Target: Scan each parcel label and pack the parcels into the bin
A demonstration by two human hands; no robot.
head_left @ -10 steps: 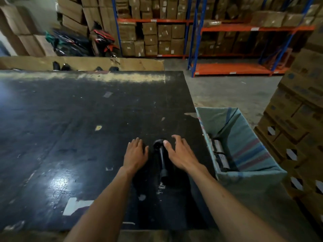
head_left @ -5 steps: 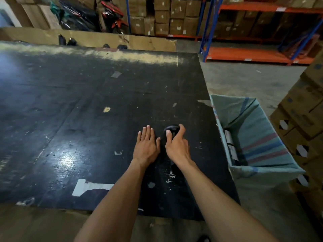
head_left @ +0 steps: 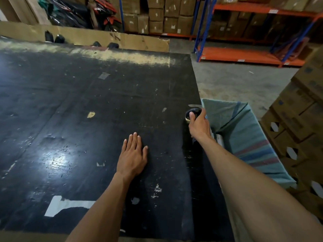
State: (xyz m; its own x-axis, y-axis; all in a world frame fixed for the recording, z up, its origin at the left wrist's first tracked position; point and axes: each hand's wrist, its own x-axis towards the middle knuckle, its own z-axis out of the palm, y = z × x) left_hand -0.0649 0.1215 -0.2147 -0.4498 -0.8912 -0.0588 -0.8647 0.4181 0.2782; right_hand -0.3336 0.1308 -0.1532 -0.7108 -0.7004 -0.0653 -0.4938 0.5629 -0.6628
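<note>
A black rolled parcel [head_left: 193,111] lies at the right edge of the black table [head_left: 87,133], its round end pointing away from me. My right hand [head_left: 199,125] is closed around it near that end, thumb on top; the arm hides most of its length. Just to its right stands the bin [head_left: 250,137], lined with green striped cloth, and a white-labelled parcel [head_left: 219,139] shows inside, against its near wall. My left hand [head_left: 132,156] rests flat on the table, palm down, holding nothing.
Stacked cardboard boxes [head_left: 297,116] stand close to the right of the bin. Blue and orange shelving [head_left: 244,53] with boxes fills the back. A cardboard sheet [head_left: 104,37] runs along the table's far edge, with parked motorbikes [head_left: 104,16] behind it.
My right hand has closed on the black parcel and carried it right, from the table's middle to the edge beside the bin. My left hand stayed flat on the table.
</note>
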